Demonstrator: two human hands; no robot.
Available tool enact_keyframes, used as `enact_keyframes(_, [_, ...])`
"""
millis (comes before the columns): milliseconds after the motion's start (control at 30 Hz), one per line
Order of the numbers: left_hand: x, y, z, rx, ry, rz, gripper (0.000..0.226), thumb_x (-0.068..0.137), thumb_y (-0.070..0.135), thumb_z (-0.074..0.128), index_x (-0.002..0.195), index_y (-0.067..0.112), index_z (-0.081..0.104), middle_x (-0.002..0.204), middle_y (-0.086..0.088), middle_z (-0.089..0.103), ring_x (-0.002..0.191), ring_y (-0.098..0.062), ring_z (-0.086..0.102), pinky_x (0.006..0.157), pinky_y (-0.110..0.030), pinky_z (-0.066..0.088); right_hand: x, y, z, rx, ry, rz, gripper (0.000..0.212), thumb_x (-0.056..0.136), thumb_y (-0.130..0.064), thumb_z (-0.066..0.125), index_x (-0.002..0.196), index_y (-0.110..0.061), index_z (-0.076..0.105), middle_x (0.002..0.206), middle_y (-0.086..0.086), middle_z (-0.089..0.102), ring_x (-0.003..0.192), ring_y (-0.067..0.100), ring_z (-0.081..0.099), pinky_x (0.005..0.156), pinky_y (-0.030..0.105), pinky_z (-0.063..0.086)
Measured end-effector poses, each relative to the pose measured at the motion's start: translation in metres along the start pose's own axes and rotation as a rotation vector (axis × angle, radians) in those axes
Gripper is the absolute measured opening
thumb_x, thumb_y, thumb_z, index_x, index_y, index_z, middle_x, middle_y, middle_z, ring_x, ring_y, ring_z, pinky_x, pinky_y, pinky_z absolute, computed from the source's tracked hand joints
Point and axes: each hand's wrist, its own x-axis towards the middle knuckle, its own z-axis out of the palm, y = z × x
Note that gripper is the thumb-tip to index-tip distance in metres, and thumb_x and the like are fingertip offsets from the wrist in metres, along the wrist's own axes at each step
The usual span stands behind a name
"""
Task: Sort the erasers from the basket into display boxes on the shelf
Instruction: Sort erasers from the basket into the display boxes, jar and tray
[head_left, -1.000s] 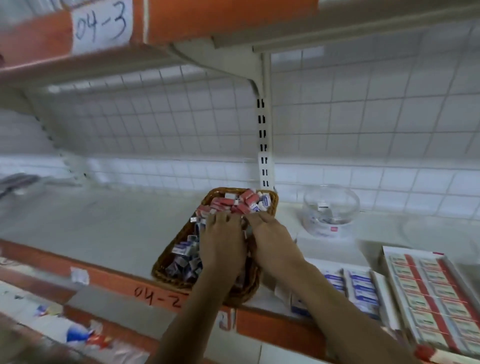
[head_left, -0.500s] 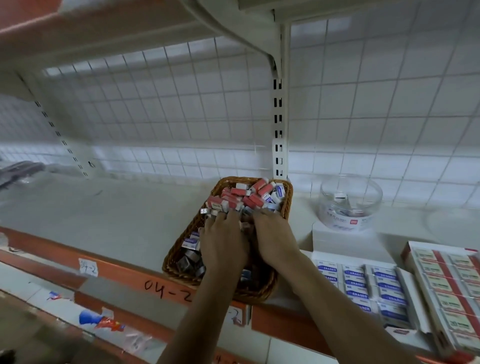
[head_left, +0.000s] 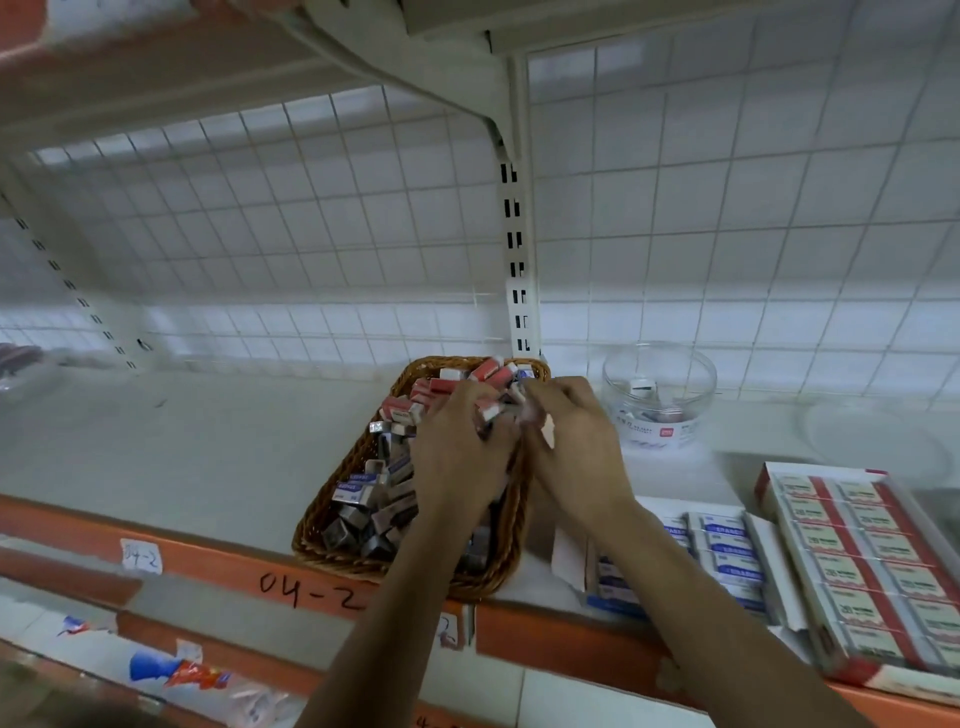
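Observation:
A brown wicker basket (head_left: 332, 525) stands on the white shelf, holding several small erasers: red-sleeved ones (head_left: 441, 387) at the far end, blue and grey ones (head_left: 363, 493) nearer me. My left hand (head_left: 462, 447) and my right hand (head_left: 571, 436) are both over the basket's far half, fingers curled around erasers. The left hand grips a red-and-white eraser. The right hand pinches a pale eraser. To the right lie a display box of blue erasers (head_left: 722, 556) and a display box of red-striped erasers (head_left: 857, 561).
A clear round plastic tub (head_left: 660, 395) with a few small items stands behind the boxes. A vertical slotted upright (head_left: 517, 249) rises behind the basket. The orange shelf edge (head_left: 208, 566) carries handwritten "04-2" labels. A wire grid backs the shelf.
Both hands have moved toward the far end of the basket and risen slightly with erasers in their fingers. The camera has tilted and moved closer.

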Motion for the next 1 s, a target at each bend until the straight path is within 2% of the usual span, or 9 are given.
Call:
enact_keyframes(100, [-0.001,0.018,0.006,-0.14,-0.079,0.013,0.004,0.089,0.024,0.058,0.087,0.024,0.062,0.075,0.013,0.06,0.07,-0.002,0.057,0.058,-0.009,0.034,0.009,0.018,-0.024,-0.032,0.041,0.111,0.042,0.087,-0.005,0.053,0.128,-0.012,0.051,0.116,0.012,0.05,0.094,0.026,0.057,0.084,0.03,0.044])
enact_keyframes(167, [-0.005,0.028,0.012,-0.265,-0.133,-0.011,0.012,0.09,0.02,0.059,0.08,0.027,0.058,0.072,0.012,0.061,0.066,0.0,0.057,0.06,-0.008,0.039,0.015,0.035,-0.038,-0.082,0.082,0.193,0.037,0.086,-0.007,0.057,0.123,-0.009,0.052,0.115,0.013,0.051,0.097,0.029,0.056,0.082,0.032,0.043])
enact_keyframes(300, [-0.012,0.042,0.026,-0.468,-0.27,-0.056,0.023,0.092,0.015,0.057,0.082,0.035,0.058,0.087,0.006,0.068,0.08,-0.012,0.068,0.078,-0.035,0.057,0.025,0.067,-0.063,-0.151,0.11,0.339,0.029,0.086,-0.01,0.058,0.115,-0.006,0.057,0.106,0.014,0.057,0.106,0.027,0.051,0.081,0.03,0.04])
enact_keyframes(433, [-0.017,0.053,0.033,-0.452,-0.357,-0.015,0.024,0.09,0.01,0.057,0.092,0.033,0.064,0.086,0.005,0.069,0.069,-0.007,0.064,0.064,-0.026,0.054,0.027,0.084,-0.075,-0.173,0.082,0.429,0.03,0.091,-0.01,0.051,0.12,-0.003,0.057,0.114,0.018,0.056,0.109,0.028,0.052,0.085,0.03,0.04])
enact_keyframes(500, [-0.019,0.057,0.036,-0.449,-0.373,-0.017,0.025,0.087,0.009,0.061,0.094,0.034,0.063,0.091,0.005,0.069,0.069,-0.003,0.063,0.057,-0.017,0.049,0.026,0.088,-0.078,-0.164,0.043,0.431,0.038,0.09,-0.009,0.053,0.128,-0.007,0.053,0.124,0.017,0.051,0.103,0.028,0.058,0.09,0.028,0.041])
enact_keyframes(667, [-0.02,0.064,0.045,-0.447,-0.388,-0.002,0.021,0.087,0.014,0.064,0.102,0.03,0.065,0.096,0.009,0.067,0.082,-0.001,0.063,0.074,-0.022,0.053,0.008,0.077,-0.087,-0.127,0.03,0.318,0.036,0.086,0.002,0.05,0.117,-0.012,0.062,0.117,0.008,0.061,0.096,0.021,0.062,0.087,0.025,0.044])
enact_keyframes(800, [-0.026,0.064,0.052,-0.474,-0.392,0.007,0.016,0.087,0.018,0.066,0.098,0.029,0.064,0.087,0.02,0.064,0.075,0.022,0.053,0.064,-0.005,0.044,-0.02,0.066,-0.098,-0.039,-0.097,0.229,0.049,0.077,0.012,0.048,0.113,-0.015,0.065,0.114,-0.002,0.064,0.092,0.009,0.059,0.078,0.003,0.039])
enact_keyframes(933, [-0.032,0.063,0.054,-0.442,-0.457,0.052,0.018,0.088,0.017,0.065,0.1,0.029,0.063,0.093,0.02,0.065,0.08,0.023,0.053,0.069,-0.001,0.042,-0.044,0.062,-0.104,-0.004,-0.202,0.201,0.039,0.082,0.002,0.058,0.113,-0.021,0.065,0.104,-0.007,0.064,0.086,0.002,0.057,0.074,0.003,0.041])
enact_keyframes(1000, [-0.035,0.062,0.053,-0.349,-0.502,0.118,0.017,0.087,0.018,0.067,0.1,0.029,0.063,0.098,0.018,0.065,0.09,0.014,0.057,0.08,-0.009,0.047,-0.052,0.062,-0.108,-0.009,-0.188,0.216,0.03,0.084,-0.003,0.061,0.107,-0.022,0.067,0.093,-0.01,0.062,0.076,-0.002,0.054,0.071,0.001,0.039])
